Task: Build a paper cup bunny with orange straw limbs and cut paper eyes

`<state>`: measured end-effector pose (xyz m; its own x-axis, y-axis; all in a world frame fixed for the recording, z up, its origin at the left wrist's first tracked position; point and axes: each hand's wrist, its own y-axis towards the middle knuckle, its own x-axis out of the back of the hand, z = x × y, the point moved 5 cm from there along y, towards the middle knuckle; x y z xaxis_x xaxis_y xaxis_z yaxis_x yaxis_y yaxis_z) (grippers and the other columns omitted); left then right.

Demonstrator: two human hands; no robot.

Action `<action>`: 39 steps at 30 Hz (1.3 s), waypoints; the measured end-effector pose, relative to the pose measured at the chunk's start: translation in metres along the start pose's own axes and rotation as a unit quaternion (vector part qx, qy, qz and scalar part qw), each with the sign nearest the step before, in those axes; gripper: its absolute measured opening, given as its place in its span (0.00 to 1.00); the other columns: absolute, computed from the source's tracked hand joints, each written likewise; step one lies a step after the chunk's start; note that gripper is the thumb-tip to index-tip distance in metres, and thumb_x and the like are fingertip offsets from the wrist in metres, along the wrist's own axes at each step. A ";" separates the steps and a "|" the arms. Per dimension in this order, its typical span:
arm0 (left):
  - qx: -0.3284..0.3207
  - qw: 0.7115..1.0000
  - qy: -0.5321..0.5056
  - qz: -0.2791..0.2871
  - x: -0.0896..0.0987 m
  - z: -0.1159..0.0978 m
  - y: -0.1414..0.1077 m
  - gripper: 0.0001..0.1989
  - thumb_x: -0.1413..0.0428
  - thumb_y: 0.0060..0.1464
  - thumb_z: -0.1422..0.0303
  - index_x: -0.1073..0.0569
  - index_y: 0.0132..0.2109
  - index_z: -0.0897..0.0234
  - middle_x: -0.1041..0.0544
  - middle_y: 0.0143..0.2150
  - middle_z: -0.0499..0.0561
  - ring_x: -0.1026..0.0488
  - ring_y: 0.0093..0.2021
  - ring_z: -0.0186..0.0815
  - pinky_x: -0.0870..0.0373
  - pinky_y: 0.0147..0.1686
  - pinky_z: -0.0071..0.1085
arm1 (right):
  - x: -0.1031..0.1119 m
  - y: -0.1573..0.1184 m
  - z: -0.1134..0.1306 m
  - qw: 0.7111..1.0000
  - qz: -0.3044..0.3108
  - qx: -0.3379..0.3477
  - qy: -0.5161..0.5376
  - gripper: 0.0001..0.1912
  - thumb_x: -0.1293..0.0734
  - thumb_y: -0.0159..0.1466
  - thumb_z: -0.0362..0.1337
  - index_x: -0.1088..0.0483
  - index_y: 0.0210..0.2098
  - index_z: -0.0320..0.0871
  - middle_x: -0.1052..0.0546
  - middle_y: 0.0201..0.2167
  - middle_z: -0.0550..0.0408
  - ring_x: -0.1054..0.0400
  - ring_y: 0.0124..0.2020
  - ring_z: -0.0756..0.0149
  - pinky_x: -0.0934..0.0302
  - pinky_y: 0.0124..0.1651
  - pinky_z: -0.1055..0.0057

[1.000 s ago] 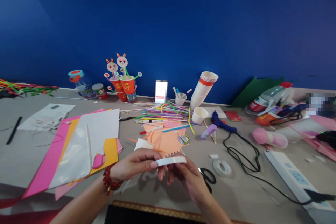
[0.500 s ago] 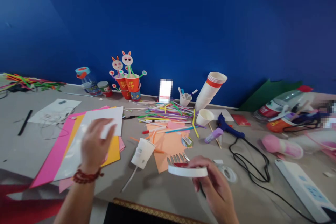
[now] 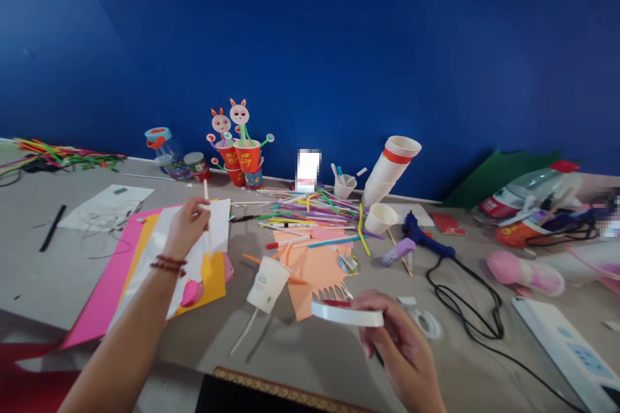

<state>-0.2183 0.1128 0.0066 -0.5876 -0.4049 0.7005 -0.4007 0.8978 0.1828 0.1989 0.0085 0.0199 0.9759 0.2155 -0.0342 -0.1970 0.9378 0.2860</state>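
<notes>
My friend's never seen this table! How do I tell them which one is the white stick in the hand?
Start at the big blue wall and come down to the pink sheet on the left of the table. Near it, the left hand holds the white stick. It points nearly straight up, while the sticks in the colourful pile lie down.

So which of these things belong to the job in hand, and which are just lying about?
Likely part of the job:
white stick, in the left hand
white curved band, in the right hand
perhaps the white paper cup between them

Apparently just lying about:
power strip
red-capped bottle
blue-lidded bottle
red card
</notes>
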 end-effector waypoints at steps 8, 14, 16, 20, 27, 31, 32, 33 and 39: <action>-0.058 0.983 -0.136 0.108 -0.034 -0.058 0.003 0.24 0.48 0.61 0.55 0.31 0.57 0.64 0.21 0.37 0.52 0.22 0.32 0.37 0.23 0.34 0.33 | -0.006 -0.009 -0.019 0.998 0.020 -0.052 -0.018 0.13 0.36 0.71 0.46 0.25 0.40 0.44 0.29 0.30 0.55 0.38 0.20 0.74 0.41 0.20 0.79; -0.330 0.841 -0.224 0.365 -0.038 -0.150 -0.137 0.17 0.48 0.66 0.59 0.26 0.55 0.60 0.26 0.57 0.59 0.30 0.58 0.45 0.34 0.58 0.41 | -0.019 -0.003 -0.038 0.996 0.025 -0.081 0.041 0.17 0.36 0.69 0.51 0.27 0.40 0.43 0.32 0.27 0.58 0.39 0.19 0.74 0.41 0.21 0.78; -0.324 0.799 -0.269 0.430 -0.048 -0.166 -0.162 0.17 0.53 0.68 0.58 0.24 0.48 0.62 0.22 0.47 0.58 0.26 0.50 0.42 0.31 0.52 0.37 | -0.022 -0.001 -0.038 0.996 0.029 -0.072 0.053 0.17 0.36 0.70 0.51 0.27 0.40 0.44 0.32 0.26 0.59 0.39 0.19 0.74 0.41 0.22 0.78; -0.275 0.764 -0.340 0.473 -0.063 -0.165 -0.168 0.20 0.52 0.67 0.54 0.24 0.39 0.64 0.24 0.36 0.54 0.25 0.41 0.39 0.31 0.47 0.35 | -0.019 0.003 -0.025 0.995 0.056 -0.046 0.068 0.16 0.35 0.69 0.51 0.26 0.41 0.45 0.27 0.36 0.52 0.34 0.24 0.70 0.39 0.23 0.76; -0.329 0.763 -0.329 0.448 -0.063 -0.165 -0.168 0.13 0.47 0.64 0.58 0.26 0.46 0.63 0.22 0.42 0.55 0.26 0.45 0.41 0.42 0.61 0.45 | -0.010 0.006 -0.001 0.994 0.041 0.025 -0.101 0.09 0.35 0.64 0.31 0.28 0.43 0.47 0.24 0.35 0.54 0.29 0.34 0.66 0.35 0.36 0.75; -0.304 0.805 -0.316 0.400 -0.065 -0.169 -0.168 0.16 0.48 0.64 0.54 0.26 0.39 0.63 0.25 0.34 0.52 0.28 0.40 0.39 0.41 0.61 0.44 | -0.015 0.006 -0.001 0.990 0.021 0.014 -0.142 0.14 0.36 0.64 0.28 0.32 0.48 0.46 0.22 0.37 0.53 0.28 0.34 0.66 0.34 0.36 0.74; -0.289 0.808 -0.322 0.401 -0.065 -0.169 -0.168 0.18 0.49 0.65 0.54 0.26 0.38 0.63 0.25 0.34 0.52 0.28 0.40 0.39 0.40 0.61 0.44 | -0.015 0.006 0.000 0.990 0.013 0.013 -0.138 0.13 0.37 0.65 0.29 0.32 0.49 0.46 0.22 0.38 0.52 0.27 0.35 0.65 0.34 0.36 0.74; -0.277 0.806 -0.331 0.405 -0.066 -0.169 -0.168 0.19 0.51 0.66 0.53 0.26 0.38 0.63 0.25 0.34 0.53 0.27 0.40 0.39 0.40 0.61 0.44 | -0.015 0.006 0.000 0.991 0.008 0.010 -0.134 0.12 0.37 0.66 0.30 0.32 0.49 0.46 0.22 0.39 0.51 0.27 0.35 0.65 0.34 0.36 0.73; -0.228 0.814 -0.379 0.377 -0.070 -0.156 -0.168 0.17 0.52 0.68 0.57 0.23 0.45 0.64 0.24 0.36 0.54 0.27 0.39 0.39 0.31 0.50 0.37 | -0.016 0.003 -0.001 0.993 0.009 -0.080 -0.082 0.08 0.33 0.67 0.41 0.28 0.42 0.43 0.27 0.26 0.56 0.35 0.23 0.68 0.40 0.23 0.75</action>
<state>-0.0007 0.0173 0.0343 -0.8795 0.4559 0.1365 0.4759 0.8414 0.2560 0.1831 0.0078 0.0205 0.9717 0.1980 0.1292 -0.2144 0.9682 0.1289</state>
